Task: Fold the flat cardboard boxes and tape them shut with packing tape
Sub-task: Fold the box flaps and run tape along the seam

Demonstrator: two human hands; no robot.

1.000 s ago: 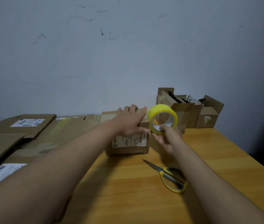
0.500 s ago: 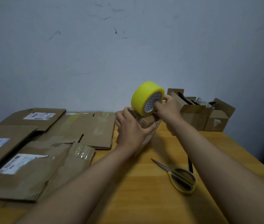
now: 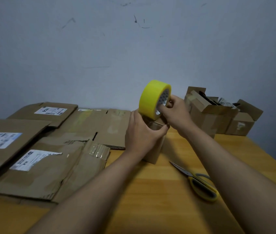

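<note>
Gripping the small cardboard box (image 3: 152,149) from above, our left hand (image 3: 142,132) wraps its fingers and thumb around the box's upper edge and holds it upright on the wooden table (image 3: 150,200). Our right hand (image 3: 176,112) holds the yellow roll of packing tape (image 3: 152,98) just above the top of the box, with fingers curled into the roll's core and the roll standing on edge, its lower rim close to or touching the box top; we cannot tell whether a strip of tape is already stuck down.

We see the box near the middle of the table, toward the wall (image 3: 134,56), with both our forearms reaching over the tabletop to it.

To the left of the box we have a spread of flattened cardboard boxes (image 3: 49,166) overlapping one another, several with white shipping labels; one nearest the box shows a patch of old clear tape on its flap. They cover the left part of the table back to the wall.

To the right of our right forearm lie scissors (image 3: 199,183) with yellow handles, flat on the table, blades pointing toward the box and well apart from it.

Behind our right hand, against the wall, stand open cardboard boxes (image 3: 218,119) with their flaps up and some dark and printed items inside that we cannot make out.
</note>
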